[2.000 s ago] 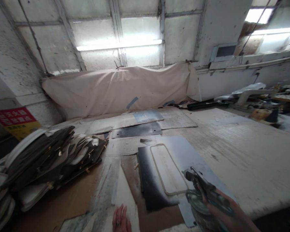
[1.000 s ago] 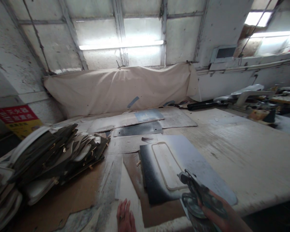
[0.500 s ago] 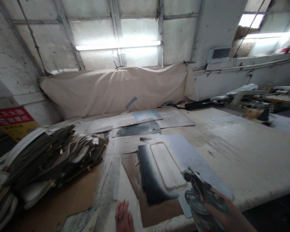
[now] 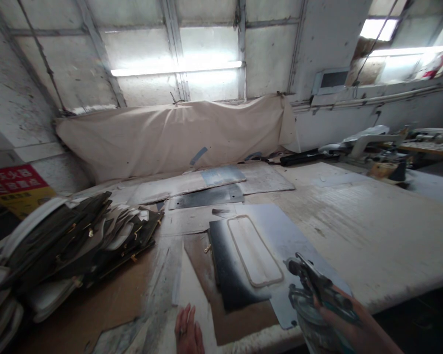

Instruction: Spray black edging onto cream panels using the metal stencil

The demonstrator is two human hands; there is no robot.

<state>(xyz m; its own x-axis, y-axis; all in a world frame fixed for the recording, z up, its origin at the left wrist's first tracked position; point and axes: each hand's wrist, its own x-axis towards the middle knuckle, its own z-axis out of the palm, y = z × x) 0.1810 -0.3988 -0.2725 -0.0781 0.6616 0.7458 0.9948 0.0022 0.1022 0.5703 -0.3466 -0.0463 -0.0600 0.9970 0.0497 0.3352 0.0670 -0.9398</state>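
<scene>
My right hand [image 4: 349, 314], at the lower right, is wrapped round a metal spray gun [image 4: 308, 273] with a cup beneath it. The nozzle points left, just off the right edge of a flat piece. That piece is a dark panel [image 4: 225, 280] with a pale, rounded rectangular frame [image 4: 256, 251] on it, whitish haze surrounding the frame. A gold zipper pull [image 4: 207, 249] sticks out at the panel's left edge. Under the panel are a brown sheet [image 4: 227, 327] and a bluish-white sheet [image 4: 299, 236]. My left hand [image 4: 187, 332] lies at the table's front edge, fingers stretched out and holding nothing.
A heap of dark pieces [image 4: 92, 241] with gold zipper pulls covers the left side, over brown board [image 4: 114, 290]. Flat boards [image 4: 206, 196] lie behind the panel. Beige cloth [image 4: 170, 137] hangs at the back. A sewing machine [image 4: 371, 147] stands far right.
The spray gun has shifted slightly right, away from the pale frame. My left hand stays almost where it was. The whole view has moved a little.
</scene>
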